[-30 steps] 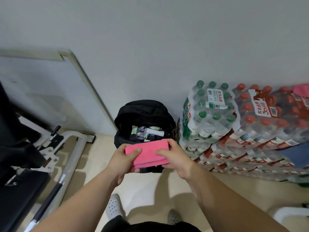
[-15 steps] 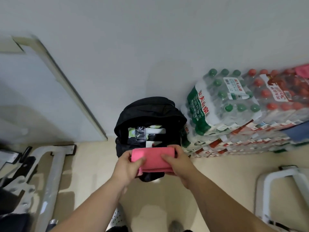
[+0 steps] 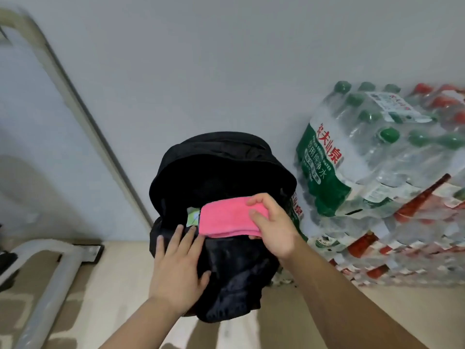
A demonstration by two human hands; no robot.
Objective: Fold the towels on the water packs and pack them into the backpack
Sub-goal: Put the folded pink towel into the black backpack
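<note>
Since the earlier frame the left hand [image 3: 176, 268] has released the folded pink towel [image 3: 226, 217] and dropped to the backpack [image 3: 221, 172], and the towel has advanced to the bag's mouth.

Left hand: fingers straight, flat on the front panel just below the opening, holding nothing; judged to steady the bag.

Right hand [image 3: 274, 225]: pinches the towel's right end, thumb on top, fingers beneath.

The towel lies across the opening, not yet inside.

The backpack stands on a pale floor [image 3: 113, 285] against a plain wall [image 3: 201, 59]. The water packs [image 3: 364, 167] are stacked just beside it.
</note>
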